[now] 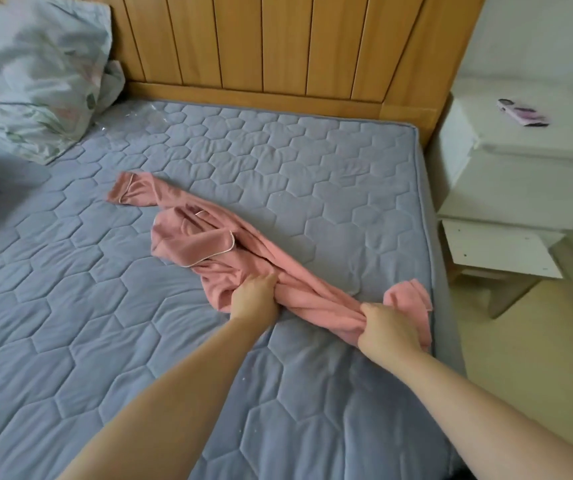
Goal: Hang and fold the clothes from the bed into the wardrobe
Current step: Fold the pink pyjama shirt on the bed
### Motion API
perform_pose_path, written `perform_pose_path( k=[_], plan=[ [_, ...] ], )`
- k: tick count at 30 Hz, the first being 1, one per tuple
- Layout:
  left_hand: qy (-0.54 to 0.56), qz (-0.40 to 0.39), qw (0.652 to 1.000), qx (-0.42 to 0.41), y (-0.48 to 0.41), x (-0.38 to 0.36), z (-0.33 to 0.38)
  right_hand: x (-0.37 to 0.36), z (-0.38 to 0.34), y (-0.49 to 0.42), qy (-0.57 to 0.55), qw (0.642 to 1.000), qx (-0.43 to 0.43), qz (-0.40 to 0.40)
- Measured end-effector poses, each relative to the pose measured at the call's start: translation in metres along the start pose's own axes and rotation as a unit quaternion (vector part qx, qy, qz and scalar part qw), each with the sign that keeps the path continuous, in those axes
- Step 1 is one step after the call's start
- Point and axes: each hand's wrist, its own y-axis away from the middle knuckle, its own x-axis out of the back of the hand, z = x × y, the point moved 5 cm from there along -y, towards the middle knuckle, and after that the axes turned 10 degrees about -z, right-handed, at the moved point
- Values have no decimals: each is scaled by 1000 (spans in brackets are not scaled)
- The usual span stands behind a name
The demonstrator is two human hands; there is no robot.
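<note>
So the pink shirt (209,244) is lying bunched up on the bed (105,306), stretched in a diagonal from about 10 o'clock down to 4 o'clock. Both hands are on its lower end. The left hand (255,296) has its fingers curled into a wad of the fabric, and the right hand (387,329) is clenched round the twisted bit close to the mattress edge. There's a floral pillow (32,74) up at 10 o'clock against the wooden headboard (278,43), and a white nightstand (520,168) off at 2 o'clock beside the bed.
</note>
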Motion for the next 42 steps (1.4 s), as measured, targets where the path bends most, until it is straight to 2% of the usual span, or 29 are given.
perform_pose_path(
  k=[2, 4, 6, 8, 10, 11, 13, 14, 15, 17, 18, 19, 21, 23, 25, 27, 29, 32, 33, 34, 35, 36, 37, 38, 39, 40, 42],
  plan=[
    [41, 6, 999, -23, 2, 20, 27, 22, 12, 12, -72, 994, -66, 52],
    [22, 11, 992, -121, 11, 36, 59, 42, 27, 17, -212, 968, -106, 77],
    [-62, 54, 952, -293, 36, 51, 97, 65, 41, 25, -329, 929, -117, 119],
    [-122, 43, 907, -401, 61, 49, 117, 87, 57, 35, -354, 912, -110, 177],
    [-162, -79, 912, -369, 75, 31, 119, 99, 71, 48, -305, 924, -95, 210],
    [-166, -151, 914, -337, 80, 19, 115, 100, 76, 53, -239, 945, -82, 207],
    [-95, -243, 915, -308, 89, 3, 105, 87, 77, 60, -56, 990, -47, 121],
    [-48, -249, 917, -309, 92, 1, 98, 74, 75, 63, 22, 998, -26, 55],
    [-19, -211, 927, -309, 90, 5, 90, 59, 73, 65, 71, 997, -8, -2],
    [-44, -34, 962, -267, 71, 20, 64, 39, 65, 69, 98, 994, 16, -41],
    [-73, 19, 979, -191, 61, 26, 45, 34, 58, 69, 88, 995, 27, -43],
    [-77, 16, 993, -88, 52, 27, 22, 29, 50, 68, 73, 995, 40, -46],
    [-13, -51, 996, 77, 42, 18, -22, 21, 33, 66, 76, 993, 57, -63],
    [111, -112, 976, 148, 40, -2, -51, 12, 18, 67, 109, 989, 68, -71],
    [133, -141, 968, 159, 42, -14, -65, 0, 10, 66, 131, 985, 72, -85],
    [57, -119, 983, 124, 46, -14, -68, -11, 10, 64, 128, 983, 68, -113],
    [21, -73, 997, 35, 53, -11, -57, -17, 14, 65, 90, 985, 60, -133],
    [23, -98, 987, -128, 74, -8, -24, -12, 17, 65, -8, 996, 54, -67],
    [29, -90, 981, -172, 83, -8, -18, -10, 17, 64, -25, 997, 50, -46],
    [31, -42, 976, -210, 90, -5, -16, -8, 15, 63, -31, 998, 46, -37],
    [28, 41, 978, -201, 96, -2, -22, -9, 13, 62, -30, 998, 43, -36],
    [55, 121, 983, -129, 102, 0, -35, -9, 9, 61, -26, 998, 41, -43],
    [124, 171, 978, 0, 108, -2, -55, -11, 5, 61, -22, 998, 40, -49],
    [243, 178, 944, 138, 115, -10, -72, -12, 0, 60, -19, 997, 41, -55],
    [374, 148, 883, 242, 121, -24, -80, -13, -6, 60, -19, 997, 44, -57],
    [498, 101, 814, 282, 123, -37, -77, -13, -11, 60, -20, 997, 48, -59],
    [710, 30, 654, 258, 114, -51, -56, -14, -22, 61, -24, 996, 54, -61]
  ],
)
